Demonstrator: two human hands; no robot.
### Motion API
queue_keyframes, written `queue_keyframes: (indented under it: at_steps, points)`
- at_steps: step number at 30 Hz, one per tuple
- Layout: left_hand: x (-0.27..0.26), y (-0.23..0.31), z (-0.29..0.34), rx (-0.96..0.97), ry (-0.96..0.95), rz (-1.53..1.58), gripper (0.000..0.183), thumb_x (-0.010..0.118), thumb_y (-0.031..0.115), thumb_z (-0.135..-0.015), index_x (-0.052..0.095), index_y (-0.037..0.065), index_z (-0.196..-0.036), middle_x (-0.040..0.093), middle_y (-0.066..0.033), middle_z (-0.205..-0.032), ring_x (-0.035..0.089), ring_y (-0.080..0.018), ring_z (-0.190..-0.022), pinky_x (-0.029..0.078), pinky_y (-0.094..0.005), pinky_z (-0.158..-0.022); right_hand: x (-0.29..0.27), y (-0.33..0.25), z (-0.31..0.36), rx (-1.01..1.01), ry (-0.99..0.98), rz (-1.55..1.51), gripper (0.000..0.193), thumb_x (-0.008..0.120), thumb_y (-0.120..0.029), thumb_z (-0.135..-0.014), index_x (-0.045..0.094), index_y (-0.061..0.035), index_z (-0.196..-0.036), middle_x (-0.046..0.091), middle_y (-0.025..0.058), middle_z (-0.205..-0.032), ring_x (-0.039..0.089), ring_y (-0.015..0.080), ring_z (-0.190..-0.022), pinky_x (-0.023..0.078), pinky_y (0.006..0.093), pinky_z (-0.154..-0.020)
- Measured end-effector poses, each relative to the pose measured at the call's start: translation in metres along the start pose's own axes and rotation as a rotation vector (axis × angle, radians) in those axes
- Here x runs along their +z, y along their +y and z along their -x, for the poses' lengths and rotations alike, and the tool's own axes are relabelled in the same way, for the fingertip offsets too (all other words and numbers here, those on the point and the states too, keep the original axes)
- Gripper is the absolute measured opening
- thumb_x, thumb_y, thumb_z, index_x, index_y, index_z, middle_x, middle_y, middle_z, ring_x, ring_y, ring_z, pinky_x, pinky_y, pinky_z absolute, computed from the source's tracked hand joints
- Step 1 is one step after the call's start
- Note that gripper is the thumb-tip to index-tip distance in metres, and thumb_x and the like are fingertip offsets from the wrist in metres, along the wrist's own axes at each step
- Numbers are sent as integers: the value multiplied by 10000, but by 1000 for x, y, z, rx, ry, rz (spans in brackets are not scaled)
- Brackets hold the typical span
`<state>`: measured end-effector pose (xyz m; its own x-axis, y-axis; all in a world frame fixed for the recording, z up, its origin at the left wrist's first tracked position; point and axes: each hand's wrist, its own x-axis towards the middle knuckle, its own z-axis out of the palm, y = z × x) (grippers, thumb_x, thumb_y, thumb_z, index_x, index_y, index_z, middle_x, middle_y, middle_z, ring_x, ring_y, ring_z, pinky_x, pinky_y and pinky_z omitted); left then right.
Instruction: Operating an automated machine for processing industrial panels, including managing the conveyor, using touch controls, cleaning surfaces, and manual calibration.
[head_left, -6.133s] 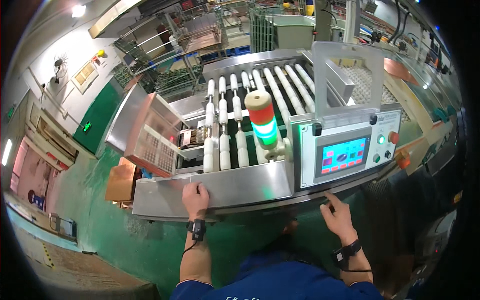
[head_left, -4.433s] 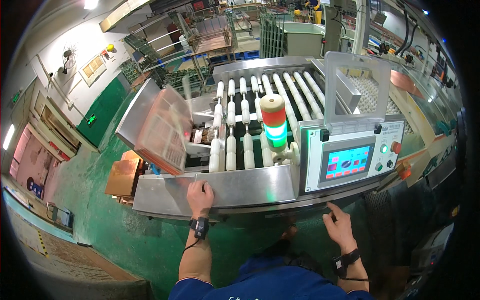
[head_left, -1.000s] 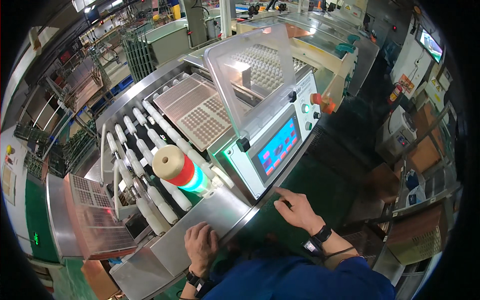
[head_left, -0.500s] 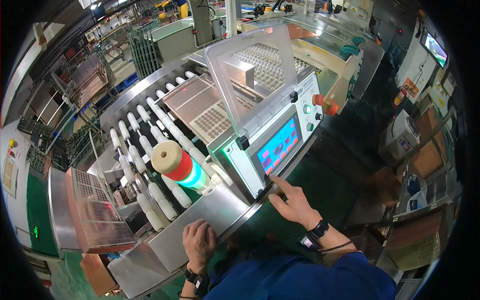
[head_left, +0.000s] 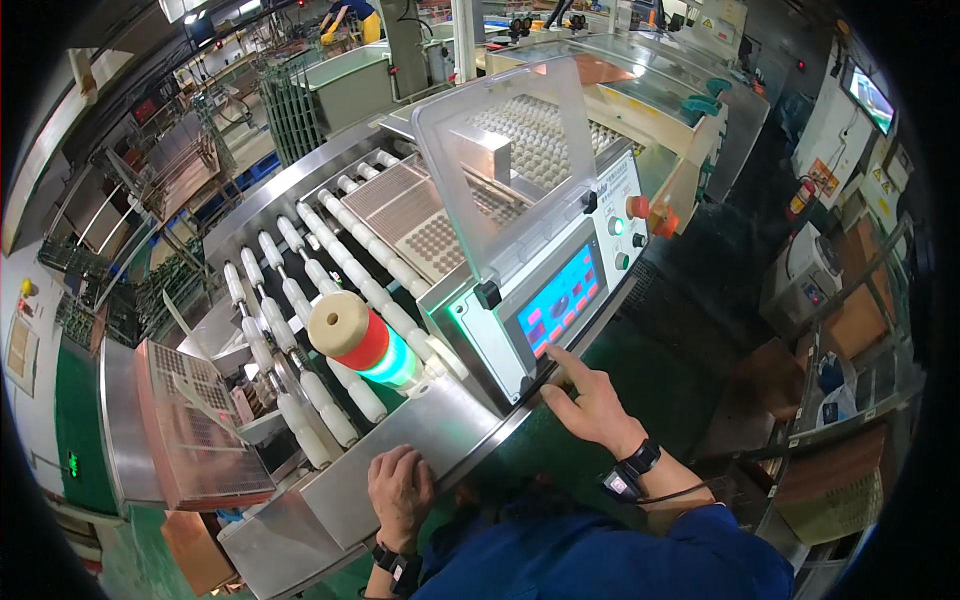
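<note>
My right hand [head_left: 597, 408] reaches to the control panel [head_left: 490, 355] of a roller conveyor machine. Its index finger is stretched out, with the tip at the lower edge of the lit touchscreen [head_left: 560, 300]; the thumb stands apart, and nothing is held. My left hand [head_left: 400, 497] rests on the front edge of the steel cover [head_left: 440, 415], fingers curled together with nothing visible in them. Above the panel, a clear hinged cover [head_left: 447, 190] is raised. On white rollers [head_left: 345, 262] lies a copper-coloured perforated sheet [head_left: 378, 215], partly hidden behind the clear cover.
A signal tower [head_left: 362, 340] glowing green rises from the steel cover. Copper-coloured perforated boards [head_left: 195, 430] stand at the left. Orange-red knobs [head_left: 637, 207] sit on the panel's far end. Shelving [head_left: 850, 405] lines the right. A person in yellow [head_left: 370, 27] leans at the back.
The perforated sheet has shifted farther along the rollers, toward the clear cover. My right fingertip stays at the screen's lower edge. My view has shifted slightly; my left hand rests as before.
</note>
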<state>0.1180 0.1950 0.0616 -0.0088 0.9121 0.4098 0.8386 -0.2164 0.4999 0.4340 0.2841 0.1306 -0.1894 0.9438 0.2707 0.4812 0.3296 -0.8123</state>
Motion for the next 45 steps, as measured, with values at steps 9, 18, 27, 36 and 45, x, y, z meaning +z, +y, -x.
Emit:
queue_keyframes:
  at_steps: [9, 18, 27, 36, 45]
  points:
    - [-2, 4, -2, -17, -5, 5, 134, 729, 75, -874, 733, 27, -999, 721, -139, -1114, 653, -361, -1038, 534, -451, -920, 1, -1, -3, 9, -1, -5, 594, 698, -127, -935, 514, 17, -1481, 740, 187, -855, 734, 360, -759, 572, 418, -707]
    - [2, -1, -1, -19, -3, 8, 140, 731, 70, -868, 733, 30, -1002, 722, -132, -1111, 654, -359, -1027, 535, -446, -914, 1, 3, -1, 13, 7, 13, 589, 698, -130, -937, 512, 21, -1476, 737, 180, -854, 731, 366, -761, 576, 425, -701]
    - [-1, 1, -2, -17, 7, 11, 134, 737, 89, -864, 738, 33, -986, 727, -132, -1088, 659, -362, -1007, 535, -453, -912, 4, 8, 2, -18, 15, -9, 583, 703, -124, -932, 518, 17, -1466, 744, 181, -864, 735, 372, -770, 579, 430, -705]
    - [0, -1, -1, -10, 14, -7, 133, 739, 87, -858, 736, 43, -983, 726, -128, -1086, 660, -360, -1010, 539, -452, -902, 2, 1, 2, 19, 3, 1, 592, 706, -132, -931, 517, 13, -1473, 748, 188, -875, 740, 372, -792, 582, 430, -725]
    - [0, -1, -1, -11, 19, 19, 125, 742, 87, -852, 737, 52, -971, 727, -124, -1083, 658, -357, -1010, 539, -446, -898, 1, -4, 1, 42, -8, 4, 606, 704, -143, -934, 511, 2, -1490, 748, 181, -877, 742, 366, -789, 582, 426, -728]
